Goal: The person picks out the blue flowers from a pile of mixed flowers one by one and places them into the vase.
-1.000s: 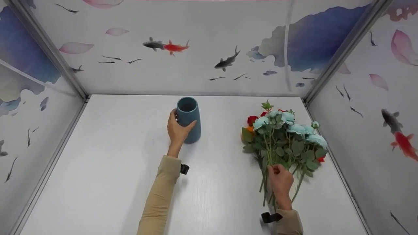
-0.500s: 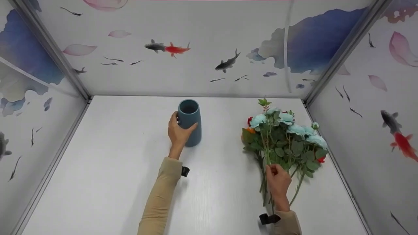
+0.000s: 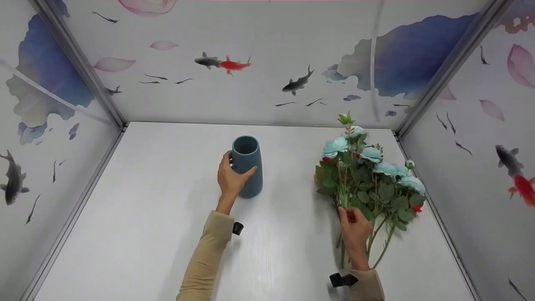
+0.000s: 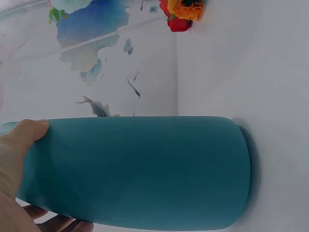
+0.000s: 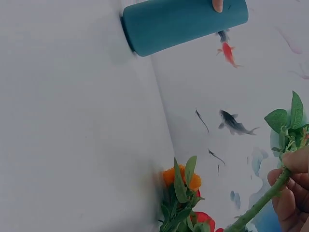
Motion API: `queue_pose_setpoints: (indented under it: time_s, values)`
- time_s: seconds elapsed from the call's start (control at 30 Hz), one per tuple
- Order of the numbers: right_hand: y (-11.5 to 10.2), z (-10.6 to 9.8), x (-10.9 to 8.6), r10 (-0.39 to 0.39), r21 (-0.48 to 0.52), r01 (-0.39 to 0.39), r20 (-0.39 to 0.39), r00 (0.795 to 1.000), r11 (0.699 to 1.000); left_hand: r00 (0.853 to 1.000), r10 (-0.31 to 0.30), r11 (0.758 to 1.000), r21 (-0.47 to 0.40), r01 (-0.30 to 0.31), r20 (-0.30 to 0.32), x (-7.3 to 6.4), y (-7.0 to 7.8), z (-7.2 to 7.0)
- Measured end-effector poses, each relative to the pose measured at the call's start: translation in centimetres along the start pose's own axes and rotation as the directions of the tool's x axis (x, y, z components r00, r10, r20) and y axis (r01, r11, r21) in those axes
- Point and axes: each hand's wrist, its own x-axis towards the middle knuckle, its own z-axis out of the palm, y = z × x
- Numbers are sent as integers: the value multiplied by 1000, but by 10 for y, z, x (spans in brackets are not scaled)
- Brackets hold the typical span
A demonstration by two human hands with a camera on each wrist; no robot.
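Note:
In the head view my left hand (image 3: pixel 234 177) grips the upper part of a teal vase (image 3: pixel 250 182), thumb on the near side. The vase stands upright on the white table, its round mouth facing up. My right hand (image 3: pixel 356 230) pinches the green stem of an artificial flower, with light blue blooms (image 3: pixel 335 146) and a leafy tip above. The right wrist view shows the stem (image 5: pixel 260 203) between thumb and fingers. Beneath and beside it lies a bunch of flowers (image 3: pixel 386 190) with light blue, red and orange blooms; some stems are hidden by the hand.
The white table (image 3: pixel 138 200) is bounded by a back wall (image 3: pixel 267 100) and side walls printed with fish and petals. Metal corner posts (image 3: pixel 451 62) stand at both back corners. The bunch lies close to the right wall.
The left hand has drawn the vase slightly nearer. The right hand has raised the pinched flower, so its blue blooms and leafy tip stand higher over the bunch. The head view has shifted a little.

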Motion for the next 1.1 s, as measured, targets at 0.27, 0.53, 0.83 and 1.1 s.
queue_pose_setpoints:
  time_s: [0.27, 0.53, 0.83, 1.1]
  values:
    - [-25, 7, 5, 12, 137, -12, -5, 1000, 991, 1000, 16, 999, -41, -15, 26, -19, 4, -9]
    - [-58, 7, 10, -13, 215, 9, 18, 1000, 977, 997, 61, 997, -57, -58, 42, -38, 8, -14]
    - [-72, 15, 10, -68, 242, 64, 10, 998, 968, 996, 58, 995, -84, -53, 62, -54, 12, -25]
    - [-86, 20, 13, -78, 352, 64, 28, 997, 934, 996, 65, 994, -88, -60, 56, -63, 15, -33]
